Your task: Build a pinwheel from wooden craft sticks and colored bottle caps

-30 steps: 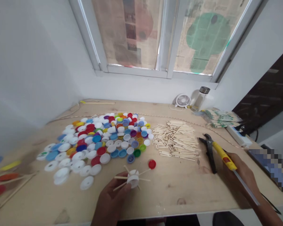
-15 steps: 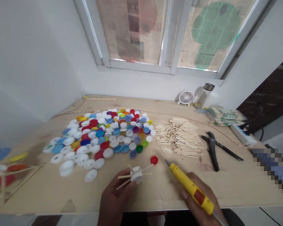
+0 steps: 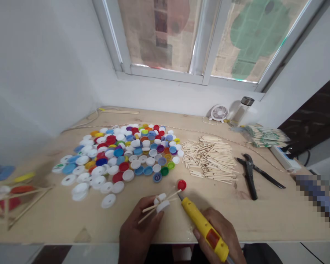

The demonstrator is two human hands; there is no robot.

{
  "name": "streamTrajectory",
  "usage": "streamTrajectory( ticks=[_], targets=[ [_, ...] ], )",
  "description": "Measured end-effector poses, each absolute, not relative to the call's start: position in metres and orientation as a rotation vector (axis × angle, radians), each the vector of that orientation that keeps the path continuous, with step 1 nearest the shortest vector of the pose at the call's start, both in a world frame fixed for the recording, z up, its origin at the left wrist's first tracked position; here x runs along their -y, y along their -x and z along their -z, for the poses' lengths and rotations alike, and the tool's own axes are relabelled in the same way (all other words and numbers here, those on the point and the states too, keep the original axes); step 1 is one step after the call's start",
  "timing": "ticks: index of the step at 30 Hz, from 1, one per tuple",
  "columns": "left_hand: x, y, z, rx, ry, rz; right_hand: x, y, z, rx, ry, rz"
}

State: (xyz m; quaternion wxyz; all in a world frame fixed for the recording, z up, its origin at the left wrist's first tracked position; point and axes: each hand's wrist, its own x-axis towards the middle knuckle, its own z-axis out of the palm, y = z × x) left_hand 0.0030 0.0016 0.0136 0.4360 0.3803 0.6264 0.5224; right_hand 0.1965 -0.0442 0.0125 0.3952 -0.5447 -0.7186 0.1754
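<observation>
My left hand (image 3: 139,231) pinches a white bottle cap (image 3: 161,202) with several thin wooden sticks poking out of it, just above the table's near edge. My right hand (image 3: 221,234) grips a yellow pen-shaped tool (image 3: 202,228) with a red patch on its body. The tool's tip points up-left and nearly touches the cap and its sticks. A single red cap (image 3: 182,184) lies right behind the tip.
A big spread of coloured and white bottle caps (image 3: 121,157) covers the left middle of the wooden table (image 3: 264,216). A pile of short sticks (image 3: 210,160) and black pliers (image 3: 250,176) lie to the right. Small fan (image 3: 219,112), bottle (image 3: 243,109), stick-and-cap frame (image 3: 11,200) at far left.
My right hand carried the yellow tool from the right by the pliers across to the middle, and its tip now sits beside the cap. The left hand tilted the cap slightly.
</observation>
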Motion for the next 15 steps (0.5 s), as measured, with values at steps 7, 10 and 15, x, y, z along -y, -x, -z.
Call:
streamTrajectory(
  ticks=[7,10,15],
  targets=[
    [0.001,-0.006,-0.014,-1.579,-0.99,-1.351,0.043,-0.197,-0.007,1.86,1.392,-0.379],
    [0.002,-0.008,-0.017,-1.579,-1.036,-1.374,0.043,-0.196,-0.008,1.869,1.422,-0.343],
    [0.002,-0.011,-0.024,-1.584,-1.065,-1.389,0.043,-0.195,-0.004,1.856,1.448,-0.292]
  ],
)
